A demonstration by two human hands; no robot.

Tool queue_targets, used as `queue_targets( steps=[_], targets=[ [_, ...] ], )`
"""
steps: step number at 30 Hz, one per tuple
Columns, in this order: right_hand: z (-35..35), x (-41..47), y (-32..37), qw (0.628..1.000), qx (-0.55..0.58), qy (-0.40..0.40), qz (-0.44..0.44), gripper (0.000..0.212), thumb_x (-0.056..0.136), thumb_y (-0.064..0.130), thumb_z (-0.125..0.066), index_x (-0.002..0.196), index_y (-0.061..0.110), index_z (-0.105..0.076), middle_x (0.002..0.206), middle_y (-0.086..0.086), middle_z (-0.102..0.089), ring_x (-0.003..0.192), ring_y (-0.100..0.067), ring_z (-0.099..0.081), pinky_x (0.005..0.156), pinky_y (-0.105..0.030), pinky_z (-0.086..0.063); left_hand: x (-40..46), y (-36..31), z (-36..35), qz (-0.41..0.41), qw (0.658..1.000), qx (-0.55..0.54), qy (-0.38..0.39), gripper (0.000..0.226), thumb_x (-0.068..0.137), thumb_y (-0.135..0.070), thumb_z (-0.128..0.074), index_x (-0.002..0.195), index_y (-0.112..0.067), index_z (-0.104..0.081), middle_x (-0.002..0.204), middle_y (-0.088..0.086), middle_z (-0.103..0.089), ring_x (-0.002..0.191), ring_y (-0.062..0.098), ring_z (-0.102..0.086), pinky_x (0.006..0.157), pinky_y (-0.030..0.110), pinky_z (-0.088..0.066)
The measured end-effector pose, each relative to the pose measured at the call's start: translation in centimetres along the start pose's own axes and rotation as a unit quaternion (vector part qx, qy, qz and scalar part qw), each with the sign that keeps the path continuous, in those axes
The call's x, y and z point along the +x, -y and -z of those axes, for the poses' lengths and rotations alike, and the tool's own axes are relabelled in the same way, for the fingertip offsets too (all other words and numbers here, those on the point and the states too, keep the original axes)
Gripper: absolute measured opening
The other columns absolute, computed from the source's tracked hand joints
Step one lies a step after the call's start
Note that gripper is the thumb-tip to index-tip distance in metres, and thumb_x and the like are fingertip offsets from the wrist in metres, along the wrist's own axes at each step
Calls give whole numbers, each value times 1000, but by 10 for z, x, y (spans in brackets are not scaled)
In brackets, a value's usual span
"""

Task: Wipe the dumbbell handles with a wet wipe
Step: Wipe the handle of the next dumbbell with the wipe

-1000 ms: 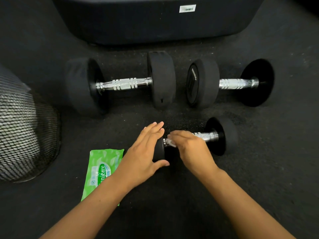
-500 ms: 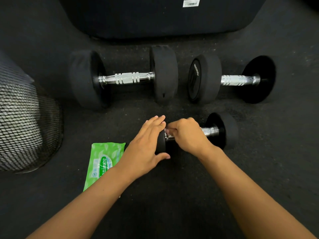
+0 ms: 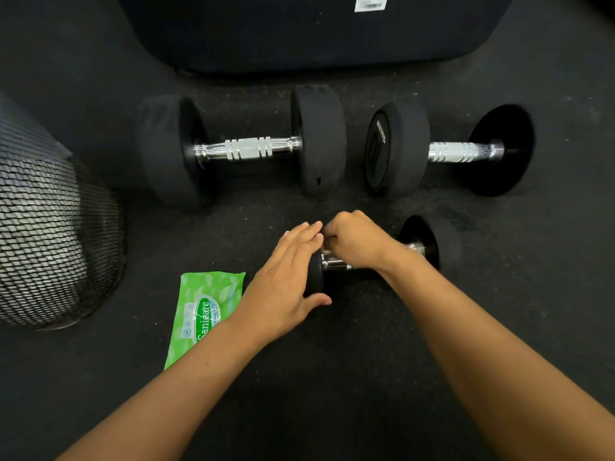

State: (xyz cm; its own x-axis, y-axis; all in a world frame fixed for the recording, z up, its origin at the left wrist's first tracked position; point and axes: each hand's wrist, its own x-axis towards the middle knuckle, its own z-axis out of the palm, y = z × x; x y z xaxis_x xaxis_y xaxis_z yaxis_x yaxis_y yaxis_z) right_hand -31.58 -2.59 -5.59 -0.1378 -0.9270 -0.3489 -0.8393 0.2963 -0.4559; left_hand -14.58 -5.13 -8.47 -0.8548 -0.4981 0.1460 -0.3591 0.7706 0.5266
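The right hand [image 3: 357,242] curls around the small dumbbell [image 3: 382,257]'s chrome handle on the floor, mid-wipe I judge, while the flat left hand [image 3: 286,281] steadies its near weight; two larger dumbbells [image 3: 243,148] beyond look unwiped.

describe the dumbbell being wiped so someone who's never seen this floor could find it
On the dark floor, two large dumbbells lie in a row in front of a big black case. The small dumbbell sits nearer, right of the green wipes pack. It is the smallest, and both hands are on it.
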Motion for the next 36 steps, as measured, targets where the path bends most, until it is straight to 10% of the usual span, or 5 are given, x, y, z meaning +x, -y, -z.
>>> queue_targets(
  steps=[6,14,36],
  targets=[
    [-32,-40,-12,983,35,-164,71,21,89,16,-56,104,10,-70,112,-10,-67,106,-23,-62,90,-37,-49,3,0,4,12,1000,-25,7,89,67,-33,-81,137,-3,-35,151,5,-28,138,6,-10,114,38,-20],
    [-73,-50,-40,918,-48,-338,203,26,88,10,-58,111,3,-66,119,-12,-63,115,-25,-57,98,-38,-46,3,-1,4,18,999,-24,13,89,67,-33,-81,137,-5,-35,151,2,-27,138,5,-11,114,37,-22],
    [-84,-45,-25,912,-40,-366,181,25,86,4,-60,109,0,-66,116,-14,-64,114,-26,-58,101,-37,-43,0,0,4,-16,993,115,19,83,77,-46,-62,144,-9,-28,154,9,-18,143,23,-10,114,38,-17]
  ],
)
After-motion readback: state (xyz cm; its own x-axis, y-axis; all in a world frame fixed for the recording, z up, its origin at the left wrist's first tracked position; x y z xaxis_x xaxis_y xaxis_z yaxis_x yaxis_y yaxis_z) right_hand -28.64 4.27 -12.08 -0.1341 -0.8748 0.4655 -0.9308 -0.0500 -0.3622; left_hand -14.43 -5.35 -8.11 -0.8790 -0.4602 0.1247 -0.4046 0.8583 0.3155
